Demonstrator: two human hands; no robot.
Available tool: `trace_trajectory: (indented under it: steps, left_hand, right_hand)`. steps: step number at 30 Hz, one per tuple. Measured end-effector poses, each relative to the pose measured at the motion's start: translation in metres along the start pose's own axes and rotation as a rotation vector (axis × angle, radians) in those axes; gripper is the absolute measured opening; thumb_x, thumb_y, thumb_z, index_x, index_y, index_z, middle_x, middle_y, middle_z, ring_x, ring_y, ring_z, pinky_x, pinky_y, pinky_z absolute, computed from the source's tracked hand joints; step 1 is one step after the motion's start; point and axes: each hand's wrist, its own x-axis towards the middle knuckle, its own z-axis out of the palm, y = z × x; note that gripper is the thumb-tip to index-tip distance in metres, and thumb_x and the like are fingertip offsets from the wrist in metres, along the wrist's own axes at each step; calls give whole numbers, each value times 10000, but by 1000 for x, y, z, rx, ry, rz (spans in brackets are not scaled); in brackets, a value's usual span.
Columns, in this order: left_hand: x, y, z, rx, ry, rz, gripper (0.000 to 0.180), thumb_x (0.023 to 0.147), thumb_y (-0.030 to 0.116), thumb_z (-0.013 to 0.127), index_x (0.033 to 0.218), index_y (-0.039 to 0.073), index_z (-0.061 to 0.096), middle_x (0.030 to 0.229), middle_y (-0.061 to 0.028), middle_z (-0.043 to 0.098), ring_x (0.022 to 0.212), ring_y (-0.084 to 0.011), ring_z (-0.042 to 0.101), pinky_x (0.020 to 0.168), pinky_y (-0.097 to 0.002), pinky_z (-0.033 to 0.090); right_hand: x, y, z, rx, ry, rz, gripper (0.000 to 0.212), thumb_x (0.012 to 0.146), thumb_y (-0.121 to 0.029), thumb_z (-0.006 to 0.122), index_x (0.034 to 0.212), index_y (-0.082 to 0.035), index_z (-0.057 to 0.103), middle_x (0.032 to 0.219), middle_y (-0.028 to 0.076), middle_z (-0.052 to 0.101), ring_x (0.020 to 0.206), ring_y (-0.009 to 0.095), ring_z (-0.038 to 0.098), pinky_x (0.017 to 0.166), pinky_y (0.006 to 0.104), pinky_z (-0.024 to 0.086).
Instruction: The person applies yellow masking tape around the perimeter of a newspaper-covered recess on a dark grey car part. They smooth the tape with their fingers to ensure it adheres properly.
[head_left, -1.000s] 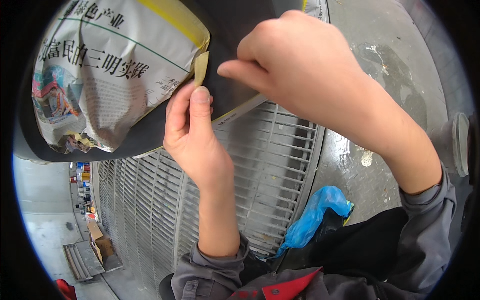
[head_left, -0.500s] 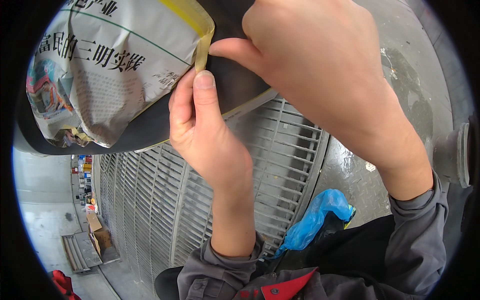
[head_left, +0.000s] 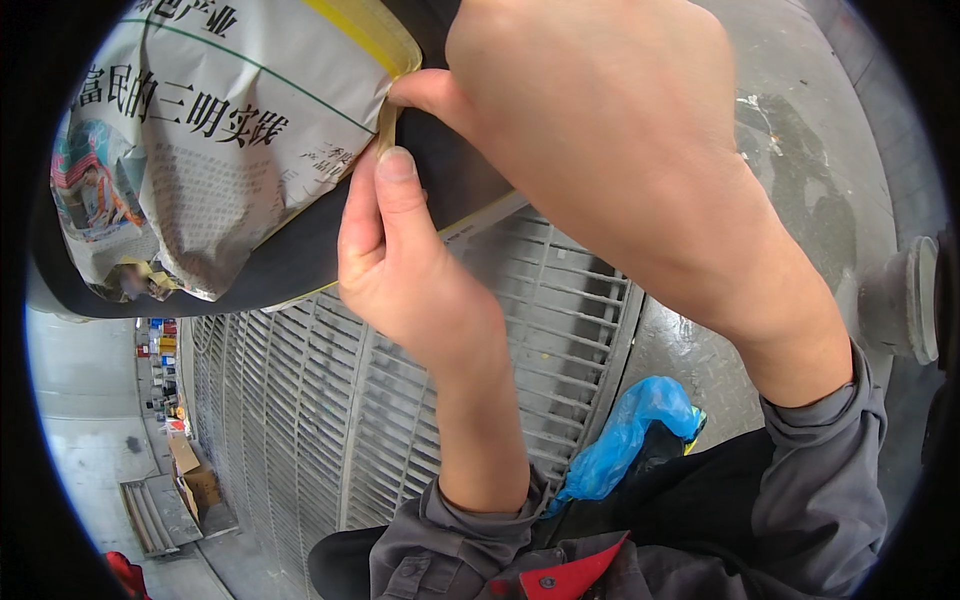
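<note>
A crumpled printed newspaper sheet (head_left: 230, 110) covers much of a dark, curved panel (head_left: 300, 250) at the upper left. Yellow masking tape (head_left: 384, 40) runs along the sheet's upper right edge. My left hand (head_left: 420, 270) is closed, pinching the tape's narrow loose end between thumb and forefinger, just below the sheet's corner. Above it, my right hand (head_left: 600, 130) reaches across the panel, its back toward me. Its thumb stretches left and touches the tape at that corner. Behind the back of that hand, the other fingers are hidden.
Slatted metal floor grating (head_left: 420, 400) lies below the panel. A blue plastic bag (head_left: 635, 430) rests by my legs. Further left are an open cardboard box (head_left: 195, 475) and several small containers (head_left: 160, 360) along the wall. A round grey fitting (head_left: 900, 300) stands at the right.
My right hand has shifted slightly left and down, its thumb moving along the tape to the corner. My left hand still pinches the tape, slightly lower.
</note>
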Motion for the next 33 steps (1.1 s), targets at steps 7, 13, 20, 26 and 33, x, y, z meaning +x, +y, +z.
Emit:
trace_trajectory:
  steps: [7, 13, 20, 26, 33]
  left_hand:
    - [-9, -2, 1, 110, 25, 40, 356, 1103, 97, 738, 1402, -96, 724, 1222, -95, 788, 1075, -125, 716, 995, -271, 570]
    - [-3, -15, -12, 201, 121, 123, 207, 1017, 95, 861, 1089, -47, 730, 955, -12, 706, 803, -39, 596, 747, -199, 519]
    - [23, 2, 0, 511, 125, 213, 330, 970, 188, 932, 779, -27, 769, 627, 35, 634, 575, -30, 486, 571, -212, 423]
    - [37, -7, -15, 584, 110, 353, 358, 963, 186, 932, 735, -35, 766, 575, 4, 636, 529, -55, 512, 535, -243, 434]
    - [33, 1, -36, 682, 97, 256, 354, 1015, 220, 878, 789, -40, 799, 605, -35, 686, 537, -70, 584, 539, -255, 467]
  right_hand:
    - [19, -16, -10, -109, -65, 120, 146, 877, -235, 820, 808, -107, 835, 726, 124, 774, 762, 314, 821, 675, 390, 645]
    - [25, -8, -20, -5, -72, 81, 125, 864, -223, 829, 819, -106, 840, 747, 131, 783, 753, 311, 821, 675, 384, 645]
    - [23, -12, 7, -135, 54, 97, 228, 934, -286, 824, 807, -96, 829, 730, 125, 766, 736, 294, 808, 656, 380, 629]
    - [24, 2, 21, -37, 156, 6, 330, 988, -349, 815, 802, -76, 822, 714, 130, 754, 720, 300, 801, 644, 386, 622]
    - [19, 0, 12, -61, 40, 32, 328, 1002, -333, 794, 817, -62, 823, 736, 152, 766, 732, 331, 808, 657, 412, 629]
